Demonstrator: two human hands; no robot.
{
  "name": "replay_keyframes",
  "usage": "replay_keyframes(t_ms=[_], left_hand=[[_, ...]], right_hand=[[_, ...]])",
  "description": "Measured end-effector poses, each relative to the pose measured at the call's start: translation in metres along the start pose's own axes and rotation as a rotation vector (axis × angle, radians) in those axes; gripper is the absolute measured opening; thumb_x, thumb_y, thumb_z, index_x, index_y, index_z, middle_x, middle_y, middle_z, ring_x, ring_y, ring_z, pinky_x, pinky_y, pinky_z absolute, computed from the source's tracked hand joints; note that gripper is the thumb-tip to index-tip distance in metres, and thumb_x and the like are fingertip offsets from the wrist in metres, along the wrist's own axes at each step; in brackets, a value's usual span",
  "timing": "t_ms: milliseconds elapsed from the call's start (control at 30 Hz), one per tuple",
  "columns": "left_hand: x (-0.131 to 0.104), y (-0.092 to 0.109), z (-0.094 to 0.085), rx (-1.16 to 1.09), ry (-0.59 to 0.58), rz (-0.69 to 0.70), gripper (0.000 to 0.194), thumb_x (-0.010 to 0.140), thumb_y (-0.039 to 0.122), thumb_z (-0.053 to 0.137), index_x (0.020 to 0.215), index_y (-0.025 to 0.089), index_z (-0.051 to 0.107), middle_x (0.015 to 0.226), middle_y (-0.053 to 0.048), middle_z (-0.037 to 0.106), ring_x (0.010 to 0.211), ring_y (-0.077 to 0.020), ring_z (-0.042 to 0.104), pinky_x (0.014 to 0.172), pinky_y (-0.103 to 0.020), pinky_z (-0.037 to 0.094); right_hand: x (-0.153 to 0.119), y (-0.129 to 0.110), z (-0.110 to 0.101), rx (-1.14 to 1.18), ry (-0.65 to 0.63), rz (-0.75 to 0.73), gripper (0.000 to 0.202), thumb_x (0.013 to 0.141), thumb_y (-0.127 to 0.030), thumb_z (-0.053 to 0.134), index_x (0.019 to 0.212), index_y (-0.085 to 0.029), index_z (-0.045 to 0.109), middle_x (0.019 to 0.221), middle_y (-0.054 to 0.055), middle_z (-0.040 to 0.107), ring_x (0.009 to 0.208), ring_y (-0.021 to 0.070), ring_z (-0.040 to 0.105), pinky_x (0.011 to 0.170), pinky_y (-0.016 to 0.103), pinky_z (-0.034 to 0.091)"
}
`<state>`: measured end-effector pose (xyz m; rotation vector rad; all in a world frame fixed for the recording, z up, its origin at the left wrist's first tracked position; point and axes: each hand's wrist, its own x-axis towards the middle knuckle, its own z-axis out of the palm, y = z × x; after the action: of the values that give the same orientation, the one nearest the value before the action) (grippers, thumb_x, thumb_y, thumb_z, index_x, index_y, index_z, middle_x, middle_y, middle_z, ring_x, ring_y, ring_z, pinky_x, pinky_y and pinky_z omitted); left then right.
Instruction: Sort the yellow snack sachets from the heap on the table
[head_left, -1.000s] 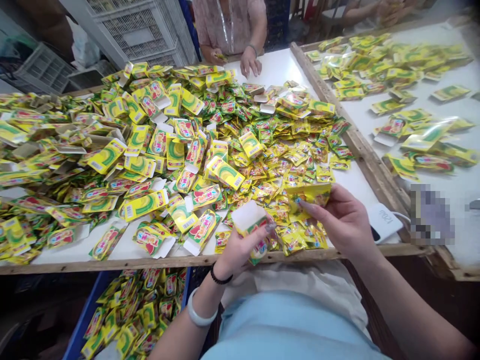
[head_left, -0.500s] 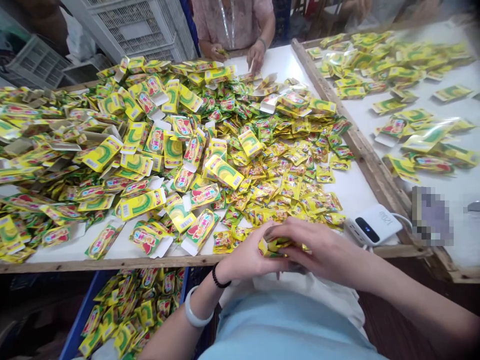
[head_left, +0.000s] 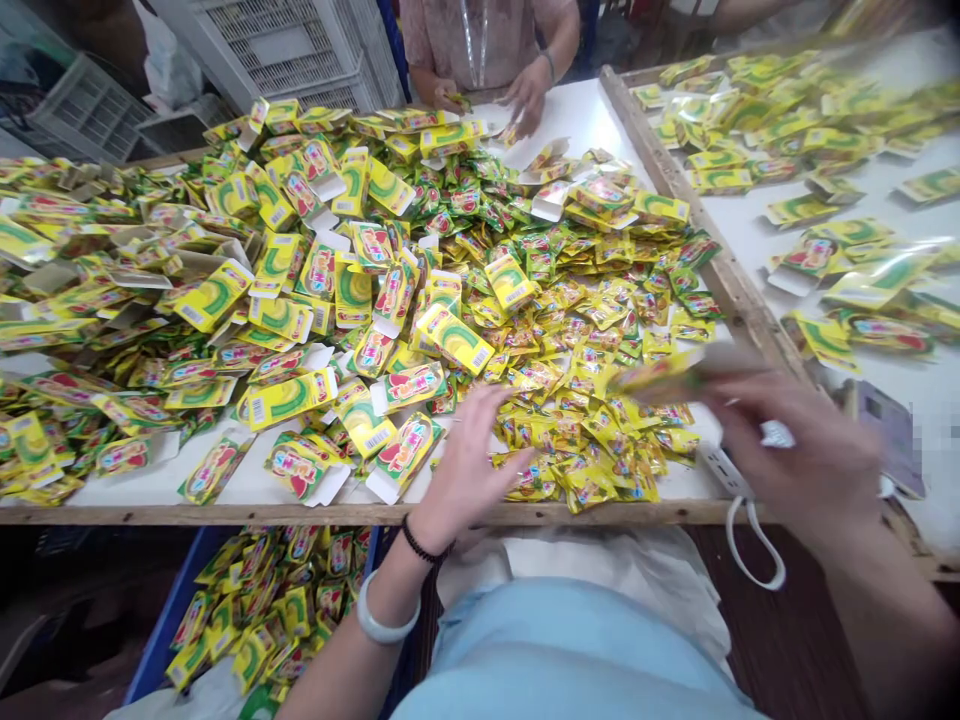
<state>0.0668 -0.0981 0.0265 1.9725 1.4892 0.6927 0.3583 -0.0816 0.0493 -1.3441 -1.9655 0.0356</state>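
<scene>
My left hand (head_left: 474,455) reaches over the table's near edge, thumb and fingers apart and nothing in them. Beside it lies a heap of small yellow candy sachets (head_left: 592,435). Motion smears my right hand (head_left: 799,440), which is raised over the right part of the table. From its fingertips a blurred yellow candy box (head_left: 660,376) points left above the sachets. Flattened and open yellow-green printed boxes (head_left: 292,398) cover the left and middle of the white tabletop. Below my right hand, a white power bank (head_left: 724,468) with a looped cable is partly hidden.
A wooden strip (head_left: 675,180) divides the table; more boxes (head_left: 817,140) lie beyond it. Under the table's front edge stands a blue crate (head_left: 169,610) full of boxes. Across the table, a co-worker's hands (head_left: 529,95) handle packs. White plastic crates (head_left: 277,50) are stacked behind.
My hands, together around a yellow box before, have parted. The right one has swung up and right with the box; the left has opened and moved forward-left over the sachets.
</scene>
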Motion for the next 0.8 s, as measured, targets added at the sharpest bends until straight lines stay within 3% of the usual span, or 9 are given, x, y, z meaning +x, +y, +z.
replay_keyframes(t_ms=[100,200,300,400,500,567,667,733,800], left_hand=[[-0.007,-0.033,-0.005,0.483,0.267,-0.145,0.037,0.079,0.042,0.06,0.104,0.015,0.057,0.139,-0.02,0.038,0.138,-0.0367,0.017,0.11,-0.056,0.015],[-0.014,-0.051,0.0,0.649,0.243,-0.152,0.033,0.074,0.045,0.064,0.088,0.015,0.058,0.142,-0.02,0.034,0.139,-0.0406,0.011,0.109,-0.06,0.013],[-0.017,-0.052,0.004,0.606,0.261,-0.127,0.023,0.076,0.039,0.064,0.083,0.018,0.057,0.141,-0.015,0.039,0.139,-0.037,0.014,0.11,-0.057,0.015],[-0.014,-0.051,0.0,0.396,0.347,-0.128,0.016,0.08,0.033,0.06,0.088,0.02,0.056,0.119,-0.01,0.059,0.127,-0.0295,0.042,0.108,-0.053,0.024],[-0.009,-0.052,-0.004,0.01,0.44,-0.206,0.018,0.081,0.034,0.059,0.091,0.019,0.056,0.093,-0.006,0.065,0.092,-0.0207,0.063,0.09,-0.04,0.046],[-0.005,-0.048,-0.003,-0.272,0.461,-0.267,0.021,0.078,0.034,0.063,0.091,0.018,0.056,0.089,-0.005,0.065,0.082,-0.0178,0.064,0.077,-0.031,0.05],[0.0,-0.031,0.005,-0.592,0.363,-0.305,0.027,0.076,0.03,0.066,0.097,0.017,0.057,0.078,-0.002,0.067,0.074,-0.0142,0.064,0.072,-0.025,0.049],[0.0,-0.016,0.012,-0.731,0.296,-0.306,0.035,0.077,0.028,0.065,0.109,0.016,0.055,0.071,0.001,0.065,0.066,-0.0109,0.061,0.067,-0.022,0.048],[-0.002,-0.005,0.019,-0.809,0.289,-0.315,0.043,0.081,0.028,0.061,0.121,0.017,0.051,0.067,0.004,0.063,0.06,-0.0081,0.058,0.061,-0.019,0.046]], right_hand=[[0.012,0.024,0.007,-0.356,0.187,0.025,0.038,0.08,-0.029,0.064,0.115,-0.017,0.055,0.11,0.015,0.062,0.099,0.0287,0.059,0.08,0.039,0.048],[0.009,0.008,0.046,-0.139,-0.081,-0.095,0.028,0.084,-0.034,0.059,0.106,-0.017,0.056,0.098,0.011,0.063,0.098,0.0248,0.057,0.084,0.038,0.047],[-0.001,-0.024,0.092,-0.03,-0.4,-0.115,0.03,0.079,-0.043,0.064,0.094,-0.019,0.058,0.101,0.011,0.06,0.096,0.0264,0.054,0.081,0.04,0.046],[-0.004,-0.039,0.111,0.018,-0.472,-0.073,0.017,0.081,-0.034,0.063,0.084,-0.019,0.056,0.098,0.011,0.06,0.095,0.027,0.052,0.081,0.041,0.044],[0.006,-0.037,0.099,0.272,-0.432,0.059,0.01,0.087,-0.027,0.056,0.081,-0.019,0.052,0.081,0.005,0.059,0.078,0.0203,0.055,0.072,0.036,0.045],[0.015,-0.036,0.084,0.545,-0.422,0.171,0.011,0.087,-0.028,0.055,0.082,-0.02,0.049,0.076,0.002,0.057,0.072,0.0166,0.056,0.067,0.032,0.047],[0.024,-0.047,0.072,0.828,-0.441,0.227,0.016,0.083,-0.031,0.061,0.082,-0.02,0.049,0.103,0.006,0.059,0.096,0.019,0.057,0.079,0.033,0.049],[0.023,-0.059,0.077,0.893,-0.438,0.278,0.016,0.083,-0.031,0.06,0.083,-0.02,0.048,0.117,0.009,0.056,0.106,0.0204,0.055,0.08,0.034,0.05],[0.017,-0.068,0.088,0.927,-0.402,0.375,0.015,0.086,-0.032,0.056,0.085,-0.021,0.046,0.104,0.007,0.062,0.091,0.0175,0.06,0.068,0.029,0.051]])
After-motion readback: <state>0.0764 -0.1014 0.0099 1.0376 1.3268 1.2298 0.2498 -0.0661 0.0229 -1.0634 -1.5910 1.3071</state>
